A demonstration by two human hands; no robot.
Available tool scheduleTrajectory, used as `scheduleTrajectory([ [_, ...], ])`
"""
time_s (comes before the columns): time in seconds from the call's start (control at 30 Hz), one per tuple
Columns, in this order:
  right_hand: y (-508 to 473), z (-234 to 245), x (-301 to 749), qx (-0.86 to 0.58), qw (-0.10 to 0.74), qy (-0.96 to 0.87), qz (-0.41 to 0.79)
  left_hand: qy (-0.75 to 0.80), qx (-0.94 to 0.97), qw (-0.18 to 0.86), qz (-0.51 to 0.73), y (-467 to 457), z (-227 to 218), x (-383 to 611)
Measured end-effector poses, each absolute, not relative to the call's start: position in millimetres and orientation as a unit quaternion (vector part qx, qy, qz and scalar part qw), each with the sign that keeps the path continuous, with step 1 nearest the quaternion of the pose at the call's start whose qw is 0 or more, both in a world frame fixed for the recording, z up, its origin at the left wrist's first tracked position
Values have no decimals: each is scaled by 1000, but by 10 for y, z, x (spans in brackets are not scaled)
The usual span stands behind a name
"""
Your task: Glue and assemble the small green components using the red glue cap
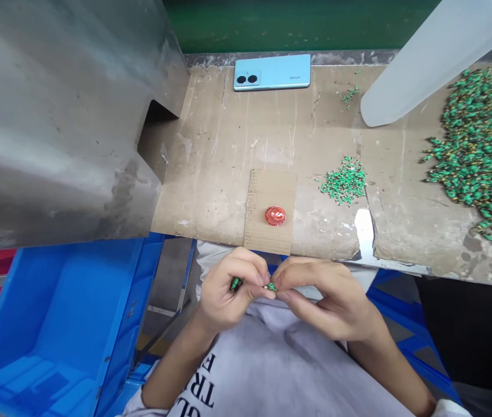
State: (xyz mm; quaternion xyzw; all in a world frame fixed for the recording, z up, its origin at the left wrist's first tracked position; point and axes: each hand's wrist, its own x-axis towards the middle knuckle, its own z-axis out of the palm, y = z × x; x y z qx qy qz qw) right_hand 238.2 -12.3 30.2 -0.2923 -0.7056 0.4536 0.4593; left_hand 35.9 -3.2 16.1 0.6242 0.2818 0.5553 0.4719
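Note:
My left hand and my right hand meet in front of my body, just below the table's front edge. Between their pinched fingertips is a tiny green piece with a light tip; its exact kind is too small to make out. Another green and dark piece rests in the curled fingers of my left hand. Right above the hands, a round red dish with a shiny surface sits on a small cardboard square. To its right lies a small pile of tiny green pieces.
A large heap of green and gold pieces covers the table's right side. A light blue phone lies at the back. A whitish tube slants in from upper right. A metal housing stands left, above a blue crate.

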Motion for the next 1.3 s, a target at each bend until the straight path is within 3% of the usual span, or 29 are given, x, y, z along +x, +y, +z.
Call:
scheduleTrajectory([
  [0.73,-112,285,2377,-268,464,-731,423,291,614,450,579,-44,100,401],
  [1.07,-141,216,2395,-327,488,-779,219,434,650,407,473,-92,395,346],
  [1.3,-99,201,2406,-318,493,-777,230,444,660,416,440,-166,442,340],
])
